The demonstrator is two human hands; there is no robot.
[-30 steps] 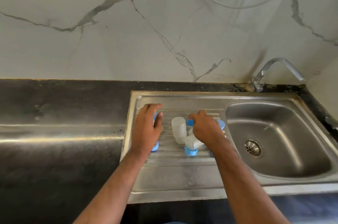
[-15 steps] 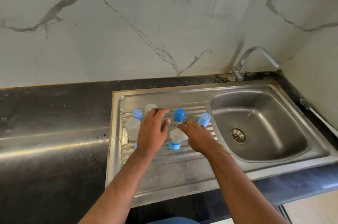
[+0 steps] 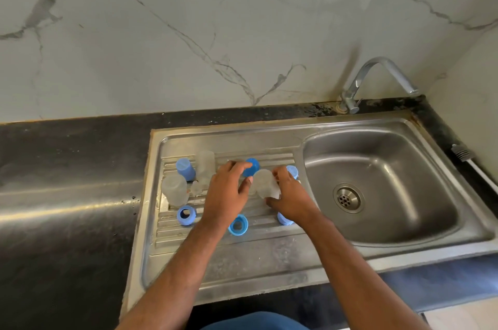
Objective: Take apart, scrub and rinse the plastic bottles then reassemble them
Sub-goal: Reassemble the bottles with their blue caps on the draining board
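countertop (image 3: 67,168): black, 1, runs left of and behind the sink unit.
sink unit (image 3: 269,257): stainless, 1 ribbed drainboard on the left, 1 basin (image 3: 382,168) on the right with 1 drain (image 3: 348,198).
faucet (image 3: 377,79): 1, chrome, behind the basin.
right hand (image 3: 292,199): fingers curled round 1 frosted bottle body (image 3: 265,185), held tilted just above the drainboard.
left hand (image 3: 227,192): fingers spread, over the drainboard; thumb near that body, contact unclear.
other bottle bodies: 2 frosted, upright at drainboard left (image 3: 174,191), (image 3: 205,166).
blue caps: 3, near the back (image 3: 186,168), (image 3: 252,166), (image 3: 292,171).
blue rings: 3, near the front (image 3: 186,215), (image 3: 238,225), (image 3: 284,219), the last partly hidden.
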